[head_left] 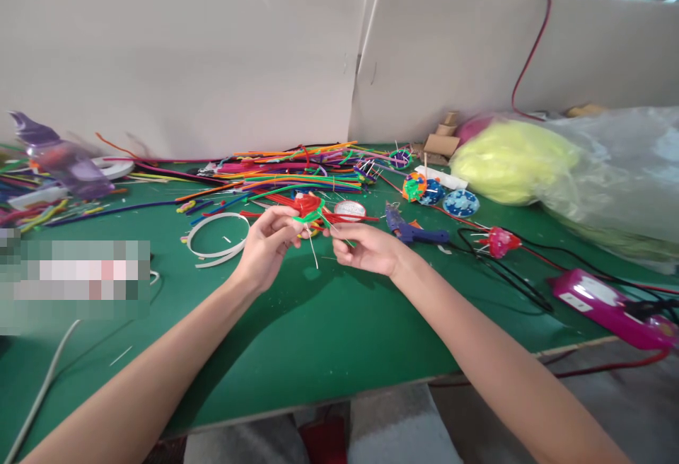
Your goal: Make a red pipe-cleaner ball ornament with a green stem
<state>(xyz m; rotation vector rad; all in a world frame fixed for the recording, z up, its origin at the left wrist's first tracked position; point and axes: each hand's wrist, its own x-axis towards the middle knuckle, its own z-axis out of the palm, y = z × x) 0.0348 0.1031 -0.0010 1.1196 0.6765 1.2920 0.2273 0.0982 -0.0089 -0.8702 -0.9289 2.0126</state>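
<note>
My left hand [267, 246] is closed on a small red and green craft piece [308, 205], apparently made of bent pipe cleaners. A thin white stick [312, 246] points down from it toward the table. From the other side my right hand [365, 246] pinches at a thin strand by the piece's edge; the fingertips partly hide what it grips. Behind the hands lie a round white dish with a red rim [350, 209] and red pipe cleaners [281, 200]. Left of my left hand rests a coil of white strip [212, 246].
Bundles of colourful pipe cleaners [297, 167] line the back of the green table [318, 351]. To the right are a blue glue gun [419, 232], blue decorated balls [461, 203], a red spiky piece [501, 242], a magenta power strip [610, 308] and plastic bags [514, 160]. A purple bottle [68, 163] lies left.
</note>
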